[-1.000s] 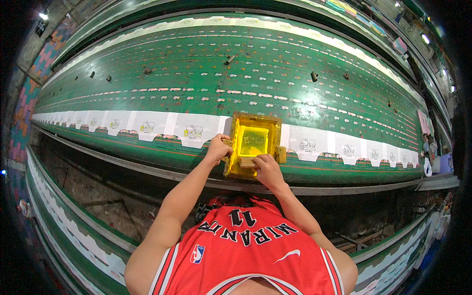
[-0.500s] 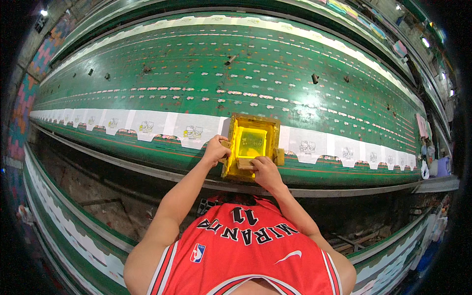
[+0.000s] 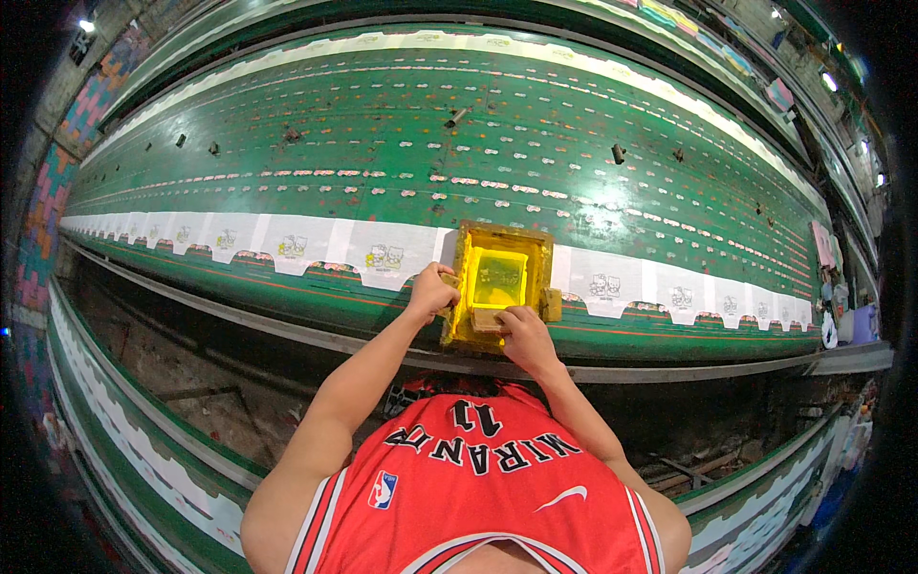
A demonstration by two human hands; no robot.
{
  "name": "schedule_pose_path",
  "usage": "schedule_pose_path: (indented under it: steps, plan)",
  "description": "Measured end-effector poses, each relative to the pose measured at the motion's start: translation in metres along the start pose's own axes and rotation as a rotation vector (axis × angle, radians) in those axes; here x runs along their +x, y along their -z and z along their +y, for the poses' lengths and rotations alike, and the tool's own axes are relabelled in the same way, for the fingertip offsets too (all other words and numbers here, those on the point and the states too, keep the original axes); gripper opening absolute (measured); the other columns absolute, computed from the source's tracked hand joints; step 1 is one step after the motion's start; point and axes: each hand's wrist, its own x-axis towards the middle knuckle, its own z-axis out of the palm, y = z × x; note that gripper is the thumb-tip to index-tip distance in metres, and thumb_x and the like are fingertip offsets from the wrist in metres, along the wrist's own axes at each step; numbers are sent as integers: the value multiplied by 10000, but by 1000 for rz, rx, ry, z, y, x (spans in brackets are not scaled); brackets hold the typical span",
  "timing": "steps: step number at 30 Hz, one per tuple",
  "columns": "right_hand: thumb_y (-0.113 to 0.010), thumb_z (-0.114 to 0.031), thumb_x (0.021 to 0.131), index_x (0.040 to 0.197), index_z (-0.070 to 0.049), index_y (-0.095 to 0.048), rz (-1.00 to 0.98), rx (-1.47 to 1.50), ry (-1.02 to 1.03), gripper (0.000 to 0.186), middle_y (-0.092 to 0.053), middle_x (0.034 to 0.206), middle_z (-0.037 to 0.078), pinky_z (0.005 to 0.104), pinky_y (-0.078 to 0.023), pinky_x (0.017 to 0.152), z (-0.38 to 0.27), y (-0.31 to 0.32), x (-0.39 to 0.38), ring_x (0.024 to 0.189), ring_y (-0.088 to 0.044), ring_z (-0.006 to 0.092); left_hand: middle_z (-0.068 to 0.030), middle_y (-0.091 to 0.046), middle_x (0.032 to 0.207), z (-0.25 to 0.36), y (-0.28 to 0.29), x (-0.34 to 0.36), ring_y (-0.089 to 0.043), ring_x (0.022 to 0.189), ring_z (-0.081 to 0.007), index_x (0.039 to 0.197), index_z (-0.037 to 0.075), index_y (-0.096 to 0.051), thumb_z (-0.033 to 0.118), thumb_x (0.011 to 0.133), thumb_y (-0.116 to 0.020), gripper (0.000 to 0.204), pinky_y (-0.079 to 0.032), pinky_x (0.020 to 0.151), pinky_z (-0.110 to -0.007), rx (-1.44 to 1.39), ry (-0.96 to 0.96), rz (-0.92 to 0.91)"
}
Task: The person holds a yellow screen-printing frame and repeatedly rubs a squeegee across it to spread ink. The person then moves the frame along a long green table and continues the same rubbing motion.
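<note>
Holding on the left: our left grip is closed, with its fingers bent onto the left side of the yellow-stained frame; we cannot see the undersides of those fingers.
Holding on the right: our right grip is clamped on the wooden block, its fingers drawn together over the block's right end.
Wooden block: it sits inside the frame, across the near part, just below the yellow window; we cannot tell whether its lower edge touches the surface under it.
Frame: we have it on the near side of the green bench, between two white printed pieces, its near end close to the bench's edge.
Yellow window: we see darker marks in it and a brighter yellow border around it.
Left white piece: it lies near our left grip and bears two outlined figures with a patch of yellow.
Right white piece: it lies beyond the frame's right side, with two figures in dark outline.
Bench: we see rows of small printed marks along it, and a dark metal clip stands farther back.
</note>
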Motion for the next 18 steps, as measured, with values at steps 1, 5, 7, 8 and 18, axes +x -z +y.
schedule_pose_path:
  steps: [1, 5, 7, 8, 18]
  plan:
    - [-657, 30, 702, 1056, -27, -699, 5, 4, 1, 361, -679, 1063, 140, 438, -534, 930, -2, 1, 0, 1044, -637, 349, -162, -695, 906, -3, 0, 1, -669, 675, -243, 1126, 15, -633, -30, 591, -763, 553, -535, 570, -366, 12, -20, 17]
    - [-697, 20, 733, 1045, -24, -705, 9, 5, 9, 315, -687, 1062, 151, 448, -531, 901, 0, 1, 0, 1025, -641, 367, -136, -679, 792, 7, 1, -4, -651, 615, -234, 1112, 13, -629, -11, 600, -754, 528, -509, 537, -370, 36, -4, -6]
    - [-695, 17, 748, 1036, -29, -708, 15, 13, 11, 291, -690, 1050, 145, 448, -536, 887, 1, 2, 2, 1013, -646, 362, -130, -672, 767, 10, 0, -7, -647, 608, -229, 1107, 11, -626, -8, 603, -751, 519, -500, 524, -372, 67, -24, 14]
    - [-694, 16, 756, 1031, -32, -709, 18, 18, 12, 280, -692, 1044, 142, 448, -538, 880, 2, 3, 4, 1007, -649, 359, -128, -668, 755, 12, 0, -8, -645, 604, -227, 1104, 11, -625, -7, 605, -750, 515, -496, 517, -374, 83, -34, 25]
    - [-670, -14, 801, 935, -40, -708, 150, -19, 25, 141, -682, 934, 147, 475, -535, 814, 43, 9, 82, 933, -649, 368, -153, -706, 848, 12, 8, -9, -687, 669, -251, 1131, 8, -620, 16, 616, -790, 542, -539, 595, -385, 181, -86, 17]
